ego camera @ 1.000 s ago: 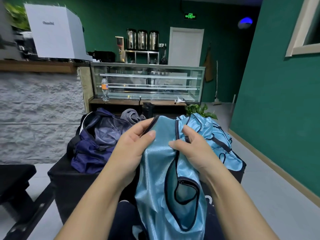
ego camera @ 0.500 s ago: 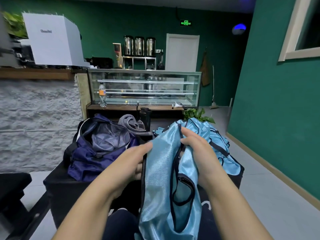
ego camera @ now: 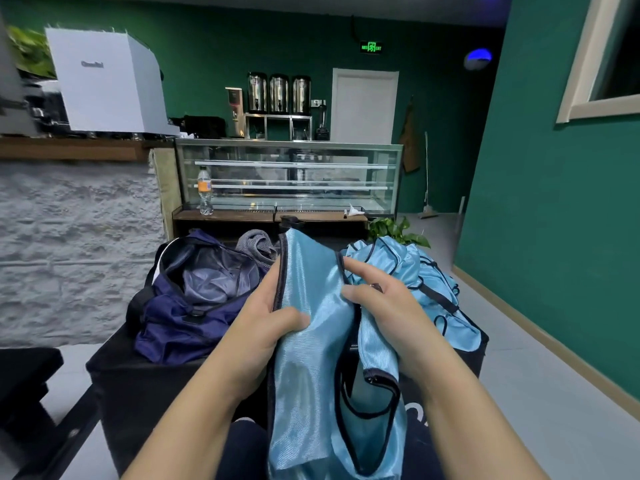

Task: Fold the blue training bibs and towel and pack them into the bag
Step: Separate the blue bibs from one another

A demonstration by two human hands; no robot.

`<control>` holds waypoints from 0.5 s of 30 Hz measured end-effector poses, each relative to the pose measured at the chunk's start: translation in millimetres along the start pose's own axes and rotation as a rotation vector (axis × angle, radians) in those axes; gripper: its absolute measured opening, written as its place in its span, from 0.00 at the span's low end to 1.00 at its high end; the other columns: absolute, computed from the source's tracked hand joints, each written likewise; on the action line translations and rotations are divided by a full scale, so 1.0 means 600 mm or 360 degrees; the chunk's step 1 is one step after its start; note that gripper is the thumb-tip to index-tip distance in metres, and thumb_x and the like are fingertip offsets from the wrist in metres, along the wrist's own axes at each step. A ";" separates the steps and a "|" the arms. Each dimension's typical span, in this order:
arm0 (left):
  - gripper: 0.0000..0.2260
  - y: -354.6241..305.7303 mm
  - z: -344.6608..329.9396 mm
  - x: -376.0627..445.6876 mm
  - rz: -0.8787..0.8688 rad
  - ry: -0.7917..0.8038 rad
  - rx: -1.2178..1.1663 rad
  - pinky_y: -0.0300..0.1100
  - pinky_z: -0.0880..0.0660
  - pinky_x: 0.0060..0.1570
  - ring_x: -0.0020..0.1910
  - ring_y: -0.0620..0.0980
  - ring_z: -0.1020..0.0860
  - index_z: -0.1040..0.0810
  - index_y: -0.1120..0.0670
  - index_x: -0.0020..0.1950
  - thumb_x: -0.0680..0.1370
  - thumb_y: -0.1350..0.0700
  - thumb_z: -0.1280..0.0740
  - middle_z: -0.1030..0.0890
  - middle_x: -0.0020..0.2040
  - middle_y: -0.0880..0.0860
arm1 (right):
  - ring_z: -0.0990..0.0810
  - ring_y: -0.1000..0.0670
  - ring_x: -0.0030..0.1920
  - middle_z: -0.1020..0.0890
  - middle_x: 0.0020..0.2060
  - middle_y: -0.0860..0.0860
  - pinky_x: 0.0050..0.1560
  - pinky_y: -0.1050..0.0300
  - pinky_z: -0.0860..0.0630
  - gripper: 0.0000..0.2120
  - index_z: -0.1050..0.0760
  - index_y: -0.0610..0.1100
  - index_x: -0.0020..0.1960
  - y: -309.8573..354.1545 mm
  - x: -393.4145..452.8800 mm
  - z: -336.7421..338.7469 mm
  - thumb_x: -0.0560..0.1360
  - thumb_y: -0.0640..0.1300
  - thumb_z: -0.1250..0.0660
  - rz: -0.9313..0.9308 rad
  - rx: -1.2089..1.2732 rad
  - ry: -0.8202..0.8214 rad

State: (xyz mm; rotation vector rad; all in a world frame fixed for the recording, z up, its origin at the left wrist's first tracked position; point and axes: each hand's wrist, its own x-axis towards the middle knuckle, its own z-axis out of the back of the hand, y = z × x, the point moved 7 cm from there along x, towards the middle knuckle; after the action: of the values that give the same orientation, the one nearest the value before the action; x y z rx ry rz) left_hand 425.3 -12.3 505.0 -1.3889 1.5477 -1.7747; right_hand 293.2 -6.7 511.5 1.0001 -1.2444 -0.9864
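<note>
Left hand (ego camera: 268,318): pinching blue bib (ego camera: 311,348) edge, thumb over fabric. Right hand (ego camera: 384,313): gripping same bib, forefinger extended. Bib hanging before surface (ego camera: 145,379); open bag (ego camera: 194,299) lying at 10 o'clock.

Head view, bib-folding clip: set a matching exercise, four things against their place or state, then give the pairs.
Things:
1. held bib
2. navy bag
3. grey towel
4. bib pile

States:
A. unzipped, mouth open
B. heaped right of the hands
C. gripped by left hand and right hand
D. crumpled behind the bag

Pairs: 1-C, 2-A, 3-D, 4-B
</note>
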 end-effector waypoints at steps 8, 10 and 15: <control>0.33 -0.003 -0.012 -0.013 -0.0016 0.0063 0.0104 0.38 0.22 0.45 0.52 0.48 0.19 0.25 0.33 0.59 0.62 0.65 0.34 0.18 0.56 0.46 | 0.27 0.52 0.36 0.17 0.34 0.45 0.46 0.55 0.23 0.12 0.22 0.36 0.39 -0.014 0.026 0.020 0.76 0.43 0.34 -0.0015 -0.0334 -0.0538; 0.34 -0.006 0.003 -0.012 -0.0027 -0.0027 0.0122 0.37 0.23 0.44 0.52 0.48 0.19 0.27 0.35 0.61 0.61 0.63 0.32 0.17 0.55 0.46 | 0.28 0.50 0.36 0.18 0.28 0.54 0.39 0.64 0.27 0.10 0.22 0.41 0.42 -0.019 0.019 0.047 0.78 0.43 0.38 -0.0085 -0.0213 -0.0709; 0.31 -0.012 0.027 -0.012 -0.0079 -0.0126 0.0065 0.40 0.21 0.44 0.48 0.49 0.19 0.23 0.40 0.59 0.57 0.58 0.31 0.17 0.52 0.51 | 0.24 0.56 0.33 0.14 0.39 0.49 0.37 0.63 0.33 0.16 0.22 0.43 0.45 -0.040 0.011 0.038 0.80 0.53 0.42 -0.0512 -0.0170 -0.0293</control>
State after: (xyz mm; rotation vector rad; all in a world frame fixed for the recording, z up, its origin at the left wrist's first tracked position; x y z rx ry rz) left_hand 444.4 -12.8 506.7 -1.4720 1.4404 -1.7481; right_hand 269.9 -20.6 491.5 1.0640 -1.1867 -1.4071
